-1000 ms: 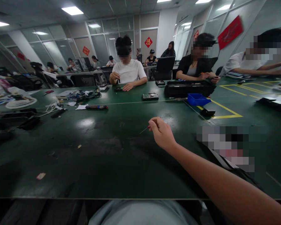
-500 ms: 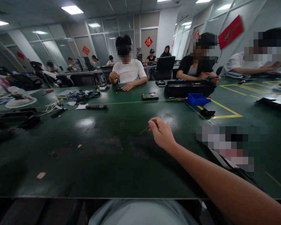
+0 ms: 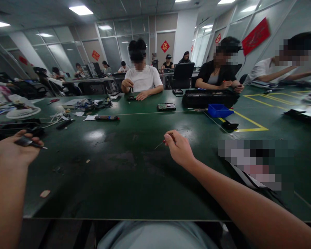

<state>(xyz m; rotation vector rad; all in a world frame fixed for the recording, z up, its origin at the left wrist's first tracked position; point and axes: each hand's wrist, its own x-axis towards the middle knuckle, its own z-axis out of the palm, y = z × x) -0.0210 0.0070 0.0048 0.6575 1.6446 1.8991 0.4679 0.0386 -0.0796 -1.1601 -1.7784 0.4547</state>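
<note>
My right hand (image 3: 179, 149) hovers over the middle of the dark green table (image 3: 124, 173), fingers pinched on a thin screwdriver (image 3: 163, 142) whose metal tip points left. My left hand (image 3: 11, 150) is raised at the far left edge, fingers closed round a small dark tool (image 3: 28, 142) with a short metal tip pointing right. The two hands are far apart, with bare table surface between them.
Across the table sit several people at work. A hard drive (image 3: 166, 107), a blue bin (image 3: 218, 110), a black tray (image 3: 209, 98), a dark pen-like tool (image 3: 106, 118) and tangled cables (image 3: 88, 104) lie on the far half. A small fan (image 3: 22, 111) stands far left.
My left hand has come into view at the left edge holding a small dark tool. My right hand has stayed in place with the screwdriver.
</note>
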